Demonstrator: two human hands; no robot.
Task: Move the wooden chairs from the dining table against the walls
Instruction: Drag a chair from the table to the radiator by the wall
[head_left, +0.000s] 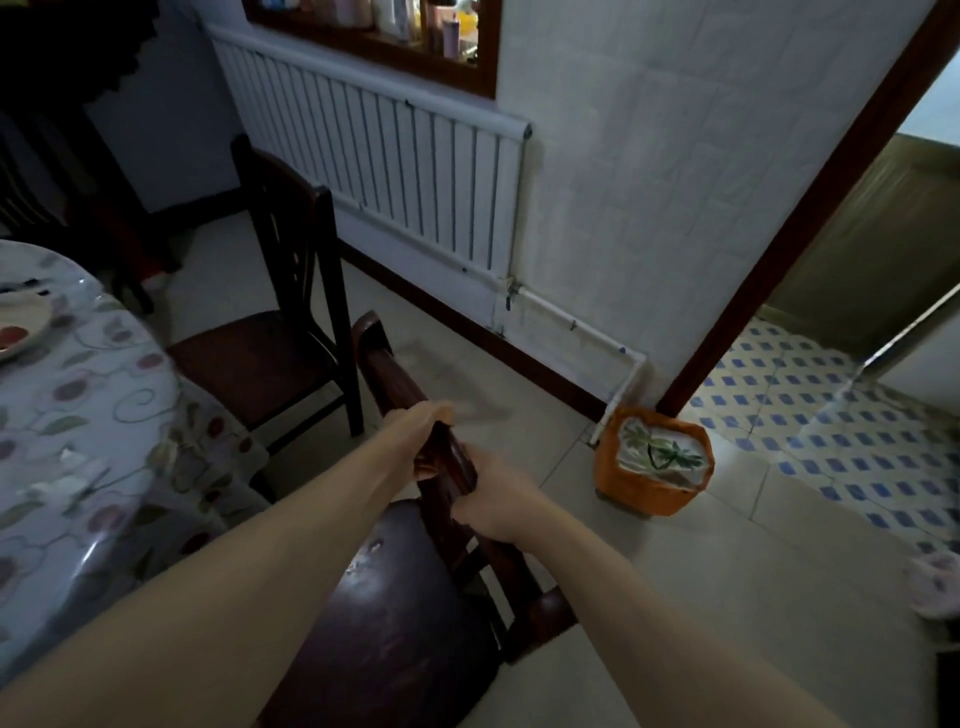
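Hands first: my left hand (423, 423) and right hand (493, 493) both grip the top rail of the near chair (395, 613), which stands at the bench (78, 415) edge, its back toward the radiator wall. Beyond it, a second chair (280, 332) sits beside the bench, near the radiator (384, 171). An orange bin (652, 467) stands by the doorway.

- One view only — a wide-angle camera worn on the head, looking forward and steeply down along both forearms.
- Nearest: the chair back (410, 410) just below the lens.
- Tabletop (78, 415) at the left edge, radiator wall (405, 171) ahead, doorway (831, 260) to the right — edges bend.
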